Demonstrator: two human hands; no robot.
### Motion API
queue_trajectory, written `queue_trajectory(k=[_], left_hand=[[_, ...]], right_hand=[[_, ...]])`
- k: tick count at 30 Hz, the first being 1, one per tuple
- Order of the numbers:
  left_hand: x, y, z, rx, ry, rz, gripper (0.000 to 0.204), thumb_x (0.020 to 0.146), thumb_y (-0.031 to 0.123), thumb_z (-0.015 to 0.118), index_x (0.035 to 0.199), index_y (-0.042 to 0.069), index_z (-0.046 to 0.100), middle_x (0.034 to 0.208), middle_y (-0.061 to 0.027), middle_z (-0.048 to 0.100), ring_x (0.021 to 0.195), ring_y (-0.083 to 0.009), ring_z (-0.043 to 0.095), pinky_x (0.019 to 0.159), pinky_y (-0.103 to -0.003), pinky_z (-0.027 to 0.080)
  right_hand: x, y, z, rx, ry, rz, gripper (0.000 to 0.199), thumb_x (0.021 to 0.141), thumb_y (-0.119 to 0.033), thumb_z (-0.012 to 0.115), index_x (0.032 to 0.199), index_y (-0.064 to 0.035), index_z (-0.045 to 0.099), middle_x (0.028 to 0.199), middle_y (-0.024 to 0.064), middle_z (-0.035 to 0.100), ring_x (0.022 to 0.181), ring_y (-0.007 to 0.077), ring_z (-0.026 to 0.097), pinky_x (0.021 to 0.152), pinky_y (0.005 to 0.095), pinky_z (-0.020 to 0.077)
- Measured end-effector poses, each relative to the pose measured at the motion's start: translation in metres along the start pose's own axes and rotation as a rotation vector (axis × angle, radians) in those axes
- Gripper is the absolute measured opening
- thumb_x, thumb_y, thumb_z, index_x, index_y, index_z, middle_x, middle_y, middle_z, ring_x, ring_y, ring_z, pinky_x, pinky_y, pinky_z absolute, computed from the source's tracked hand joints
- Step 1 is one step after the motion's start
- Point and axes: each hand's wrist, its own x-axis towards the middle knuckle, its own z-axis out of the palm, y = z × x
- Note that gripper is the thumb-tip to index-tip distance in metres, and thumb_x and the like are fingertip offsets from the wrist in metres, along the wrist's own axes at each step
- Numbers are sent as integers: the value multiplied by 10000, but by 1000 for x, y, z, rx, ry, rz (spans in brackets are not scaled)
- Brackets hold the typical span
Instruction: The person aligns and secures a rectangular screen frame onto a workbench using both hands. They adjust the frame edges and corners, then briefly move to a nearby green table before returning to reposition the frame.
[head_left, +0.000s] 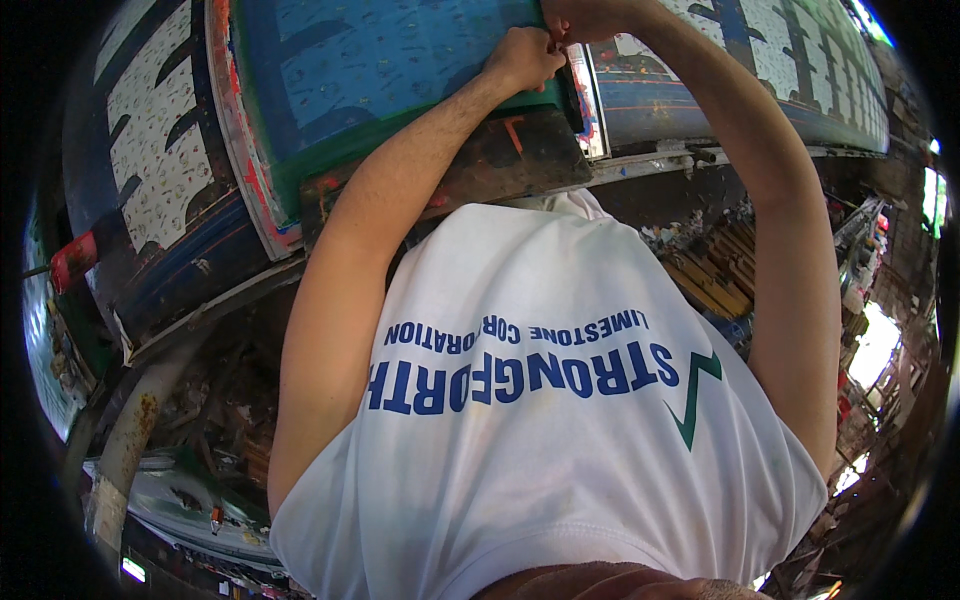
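Observation:
My left hand (525, 62) is closed, its fingers curled near the right border of a blue screen-printing screen (370, 75) with a green margin. Close against it, at the upper edge of the view, my right hand (590, 18) is also closed, partly cut off. The fingertips of both hands meet, and whatever they pinch is too small or hidden to make out. Red-stained metal rails flank the screen: a left rail (240, 130) and a right rail (588, 100). Along the screen's near side lies a dark, stained board (470, 165) with an orange mark.
White cloth pieces with small prints lie on the long dark table at left (155, 150) and right (770, 45). A red-handled object (73, 262) sticks out at the table's left end. Below are a rusty pipe (135, 430) and stacked wooden strips (715, 265) among debris.

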Motion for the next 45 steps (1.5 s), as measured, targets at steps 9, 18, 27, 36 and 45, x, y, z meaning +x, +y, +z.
queue_trajectory(k=[9, 18, 27, 36, 45], left_hand=[[-8, 1, 2, 0, 72, 19, 301, 985, 274, 657, 931, -18, 712, 748, -140, 758, 605, -199, 762, 602, -359, 622], [-12, -5, 3, 92, 131, 127, 306, 984, 291, 703, 1002, -11, 748, 679, -109, 752, 605, -194, 765, 628, -340, 627], [-12, -9, 4, 51, 129, 66, 309, 997, 345, 698, 942, 48, 764, 638, -75, 740, 612, -176, 764, 670, -326, 629], [-15, -4, -2, -49, 108, 46, 329, 1009, 319, 681, 886, 26, 767, 631, -90, 739, 560, -169, 749, 559, -321, 611], [-12, -15, 3, -48, 170, 47, 254, 963, 253, 712, 1002, 3, 741, 708, -105, 755, 602, -179, 763, 556, -329, 607]], right_hand=[[-7, -13, -3, 216, 164, -38, 218, 794, -229, 784, 836, -15, 782, 807, 233, 729, 717, 322, 696, 665, 446, 548], [4, -42, -1, -107, 66, 126, 287, 726, -286, 788, 737, -1, 761, 817, 251, 723, 831, 397, 718, 769, 465, 571], [12, -47, 10, -63, -15, 371, 216, 753, -217, 766, 809, -9, 784, 894, 236, 746, 935, 392, 729, 827, 463, 584], [9, -53, 1, -262, -77, 67, 181, 750, -219, 809, 821, -53, 804, 874, 166, 769, 883, 347, 747, 821, 444, 590], [17, -35, 6, -272, -75, 121, 193, 801, -218, 766, 783, -26, 777, 836, 222, 754, 879, 339, 765, 729, 454, 579]])
